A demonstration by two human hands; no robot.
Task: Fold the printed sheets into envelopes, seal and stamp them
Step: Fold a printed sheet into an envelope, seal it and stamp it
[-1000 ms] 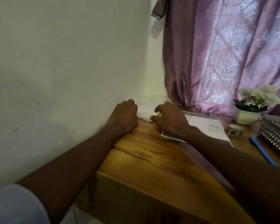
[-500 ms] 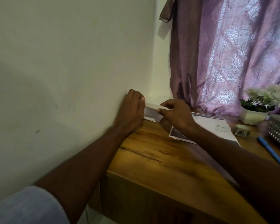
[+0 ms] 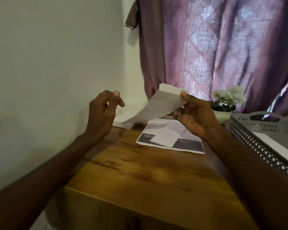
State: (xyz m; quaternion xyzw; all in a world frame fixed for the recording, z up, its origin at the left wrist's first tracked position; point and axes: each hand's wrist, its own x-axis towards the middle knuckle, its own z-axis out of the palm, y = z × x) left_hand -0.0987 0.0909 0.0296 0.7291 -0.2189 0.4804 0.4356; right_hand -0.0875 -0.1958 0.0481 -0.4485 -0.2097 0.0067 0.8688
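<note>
My right hand (image 3: 194, 117) pinches a folded white sheet (image 3: 158, 105) by its right end and holds it tilted in the air above the wooden table (image 3: 148, 176). My left hand (image 3: 103, 112) hovers just left of the sheet with loosely bent fingers, holding nothing. Below them a printed sheet (image 3: 186, 145) with dark bands lies flat on the table, and a small folded white paper (image 3: 165, 136) rests on top of it. More white paper (image 3: 121, 120) lies at the table's back left corner by the wall.
A grey perforated tray (image 3: 259, 140) holding a white sheet stands at the right. A white pot of pale flowers (image 3: 226, 103) sits behind it. A purple curtain (image 3: 214, 52) hangs at the back, and a pale wall (image 3: 48, 72) runs along the left.
Both hands were down at the table's back corner on the paper. The right hand has since lifted the folded sheet into the air, and the left hand has let go and risen beside it.
</note>
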